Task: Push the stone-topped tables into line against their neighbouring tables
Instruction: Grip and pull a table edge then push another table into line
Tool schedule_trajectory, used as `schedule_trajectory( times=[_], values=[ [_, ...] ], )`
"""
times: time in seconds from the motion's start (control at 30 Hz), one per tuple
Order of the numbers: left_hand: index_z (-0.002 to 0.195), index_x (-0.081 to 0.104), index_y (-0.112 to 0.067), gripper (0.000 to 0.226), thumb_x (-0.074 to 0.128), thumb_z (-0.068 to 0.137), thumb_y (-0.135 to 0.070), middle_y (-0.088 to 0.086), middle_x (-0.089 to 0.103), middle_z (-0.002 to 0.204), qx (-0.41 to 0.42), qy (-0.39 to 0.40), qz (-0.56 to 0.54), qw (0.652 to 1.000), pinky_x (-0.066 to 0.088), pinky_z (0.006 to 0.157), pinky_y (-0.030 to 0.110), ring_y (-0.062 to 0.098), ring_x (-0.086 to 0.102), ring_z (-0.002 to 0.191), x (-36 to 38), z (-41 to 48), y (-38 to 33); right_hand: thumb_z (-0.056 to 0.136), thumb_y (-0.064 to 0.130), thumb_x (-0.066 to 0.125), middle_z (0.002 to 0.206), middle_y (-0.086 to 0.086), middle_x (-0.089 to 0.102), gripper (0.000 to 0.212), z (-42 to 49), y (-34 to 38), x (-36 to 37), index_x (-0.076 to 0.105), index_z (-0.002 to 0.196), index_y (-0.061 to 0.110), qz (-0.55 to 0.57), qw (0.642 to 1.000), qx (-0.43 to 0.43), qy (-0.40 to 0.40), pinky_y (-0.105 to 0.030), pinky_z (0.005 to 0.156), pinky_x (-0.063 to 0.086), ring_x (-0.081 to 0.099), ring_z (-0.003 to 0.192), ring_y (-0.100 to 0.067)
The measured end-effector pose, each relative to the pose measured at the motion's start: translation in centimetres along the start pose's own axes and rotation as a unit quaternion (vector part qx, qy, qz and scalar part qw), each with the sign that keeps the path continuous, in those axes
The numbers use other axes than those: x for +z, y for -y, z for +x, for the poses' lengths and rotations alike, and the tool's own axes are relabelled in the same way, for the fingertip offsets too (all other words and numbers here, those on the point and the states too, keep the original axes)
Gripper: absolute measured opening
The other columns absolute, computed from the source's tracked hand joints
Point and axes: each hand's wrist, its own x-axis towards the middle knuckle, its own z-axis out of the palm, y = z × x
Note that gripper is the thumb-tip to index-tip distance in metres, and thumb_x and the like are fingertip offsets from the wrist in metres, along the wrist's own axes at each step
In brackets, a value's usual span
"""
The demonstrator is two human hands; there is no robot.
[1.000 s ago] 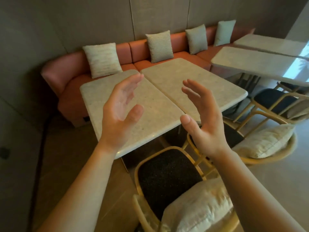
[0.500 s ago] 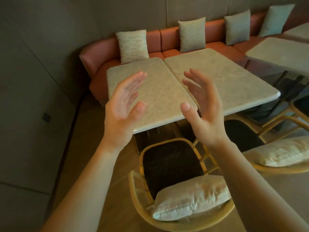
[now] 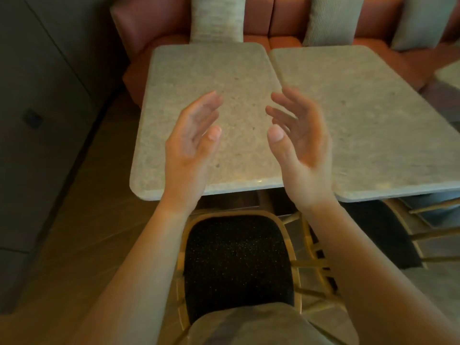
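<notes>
Head view. The camera has closed in over the last second. The two tables were seen at an angle from further back; now the view is square-on, looking down over the chair (image 3: 236, 257) tucked at the left table (image 3: 199, 75). The person has stepped up to it.

Left hand (image 3: 191, 145) and right hand (image 3: 301, 145) are both raised above the left table, palms facing each other, fingers loosely straight and spread, holding nothing. They keep the same pose as a second ago. Neither is touching stone; both look to be in the air over the top, slightly blurred.

The right table (image 3: 373, 120) sits right beside the left one. The seam is narrow at the far end by the bench (image 3: 273, 16). Nearer in, the right hand covers it, so the fit there can't be told. The right table's near edge sits a little lower in the picture than the left's; that may be a small offset or only lens curve. Neither table has visibly shifted against the other across the frames.

A third top shows at the far right edge (image 3: 449, 70), apart from this pair. A cushion (image 3: 249, 327) lies on the chair at the bottom, and a second chair (image 3: 398, 232) stands under the right table.

Judgement: approach done, push not yet begun. The hands are placed to come down on the left table's near edge or sides. The chair stands between the person and the table, so the reach goes over it.
</notes>
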Motion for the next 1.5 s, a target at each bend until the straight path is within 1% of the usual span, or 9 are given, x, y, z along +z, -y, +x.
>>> schedule_trajectory(
  times=[0.13,0.2,0.27,0.47,0.57,0.73,0.97,1.17,1.5],
  values=[
    [0.138,0.062,-0.039,0.057,0.067,0.089,-0.069,-0.004,0.071,0.138,-0.160,-0.094,-0.146,0.972,0.053,0.113,0.047,0.021,0.067,0.133,2.0,1.1,6.3,0.097,0.045,0.064,0.138,-0.007,0.067,0.054,2.0,-6.5,1.2,0.058,0.142,0.015,0.096,0.989,0.100,-0.060,-0.036,0.103,0.060,0.071,0.125,-0.017],
    [0.135,0.070,-0.032,0.053,0.065,0.092,-0.063,-0.001,0.078,0.126,-0.275,-0.175,-0.311,0.893,0.058,0.104,0.050,0.025,0.074,0.123,3.2,0.3,9.5,0.102,0.046,0.063,0.129,-0.006,0.074,0.041,1.5,-10.0,1.3,0.065,0.133,0.019,0.213,0.946,0.219,-0.105,-0.033,0.095,0.062,0.076,0.117,-0.019],
    [0.132,0.073,-0.020,0.054,0.069,0.094,-0.059,0.003,0.082,0.110,-0.343,-0.245,-0.435,0.796,0.061,0.096,0.053,0.029,0.078,0.115,4.0,-1.8,12.3,0.107,0.045,0.060,0.123,-0.008,0.077,0.040,-0.4,-13.4,1.4,0.066,0.133,0.015,0.328,0.868,0.347,-0.137,-0.030,0.087,0.064,0.079,0.110,-0.020],
    [0.124,0.069,-0.012,0.051,0.075,0.094,-0.053,0.004,0.080,0.086,-0.433,-0.347,-0.432,0.711,0.067,0.079,0.046,0.024,0.083,0.093,3.8,-8.6,19.1,0.103,0.048,0.064,0.115,-0.013,0.071,0.074,-7.0,-21.6,1.8,0.044,0.154,-0.003,0.374,0.740,0.533,-0.168,-0.032,0.093,0.061,0.075,0.104,-0.022],
    [0.117,0.062,-0.009,0.052,0.080,0.090,-0.050,0.006,0.071,0.091,-0.469,-0.391,-0.394,0.687,0.065,0.078,0.043,0.023,0.075,0.103,3.1,-9.3,21.6,0.097,0.054,0.069,0.130,-0.019,0.065,0.090,-7.3,-23.8,2.2,0.034,0.161,0.001,0.384,0.708,0.563,-0.185,-0.036,0.093,0.059,0.071,0.104,-0.027],
    [0.128,0.060,-0.018,0.059,0.083,0.085,-0.050,0.009,0.065,0.130,-0.465,-0.372,-0.346,0.725,0.057,0.102,0.049,0.028,0.065,0.117,1.9,-6.5,24.7,0.094,0.054,0.074,0.146,-0.016,0.059,0.091,-4.5,-26.4,2.7,0.034,0.162,0.010,0.392,0.710,0.552,-0.196,-0.048,0.114,0.048,0.056,0.141,-0.035],
    [0.133,0.070,-0.020,0.042,0.073,0.098,-0.043,0.008,0.082,0.117,-0.382,-0.368,-0.399,0.748,0.062,0.100,0.047,0.028,0.081,0.105,1.1,-2.2,27.0,0.090,0.045,0.084,0.123,-0.012,0.077,0.048,-0.4,-28.9,1.7,0.068,0.126,0.018,0.439,0.682,0.514,-0.279,-0.054,0.104,0.059,0.075,0.113,-0.035],
    [0.124,0.073,-0.017,0.028,0.071,0.102,-0.034,0.006,0.083,0.114,-0.355,-0.378,-0.380,0.766,0.061,0.103,0.041,0.022,0.081,0.105,1.6,-2.6,28.2,0.092,0.033,0.084,0.123,-0.014,0.076,0.041,-0.5,-29.9,1.3,0.065,0.124,0.015,0.437,0.696,0.504,-0.265,-0.057,0.100,0.060,0.074,0.113,-0.036],
    [0.136,0.067,-0.014,0.039,0.075,0.100,-0.028,0.008,0.083,0.113,-0.329,-0.404,-0.365,0.771,0.063,0.097,0.044,0.024,0.081,0.103,2.0,-2.7,28.3,0.092,0.027,0.084,0.122,-0.014,0.074,0.037,-0.6,-30.4,1.0,0.063,0.118,0.013,0.435,0.704,0.494,-0.267,-0.058,0.105,0.058,0.073,0.113,-0.035]
  ],
)
